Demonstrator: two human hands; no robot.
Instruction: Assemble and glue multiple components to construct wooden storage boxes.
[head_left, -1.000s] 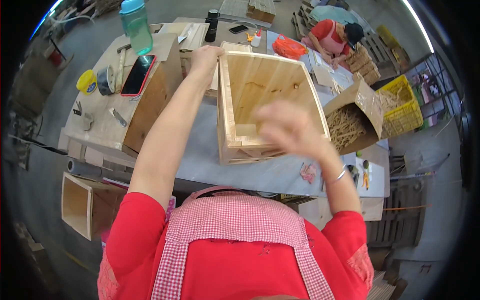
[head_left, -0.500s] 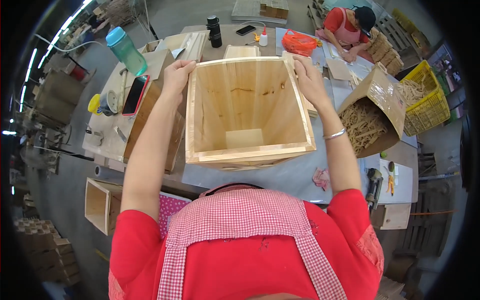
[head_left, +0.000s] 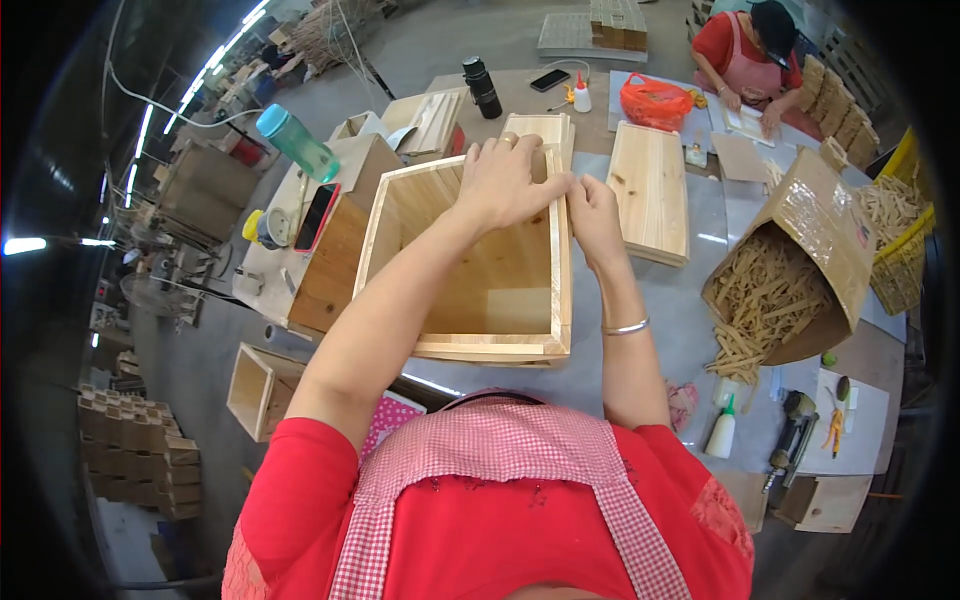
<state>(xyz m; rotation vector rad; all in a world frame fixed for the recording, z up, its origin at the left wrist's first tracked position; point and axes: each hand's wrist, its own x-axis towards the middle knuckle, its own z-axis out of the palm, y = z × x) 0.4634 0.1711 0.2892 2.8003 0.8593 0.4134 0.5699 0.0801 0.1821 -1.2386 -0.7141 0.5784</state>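
A pale wooden box (head_left: 518, 310), its mouth facing up toward me, stands over the near part of the table and is slightly turned. My left hand (head_left: 500, 185) reaches across the opening to the far right corner. Its fingers curl over the far rim, and the thumb points along toward the right edge. Just outside that corner is my right hand (head_left: 597, 220), closed, with its thumb side close to the left thumb. What its curled fingers pinch, if anything, is hidden.
Stacked wooden panels (head_left: 648, 190) lie right of the box. A cardboard carton (head_left: 800, 250) spills thin wooden strips (head_left: 765, 300). A green-capped glue bottle (head_left: 721, 430) stands near right. To the left are a teal bottle (head_left: 298, 143) and a phone (head_left: 318, 216). A co-worker (head_left: 750, 60) sits far right.
My left hand has left the far left corner and crossed to the far right one. The box has turned and shifted left. My right hand has closed beside the corner. The view has swung too.
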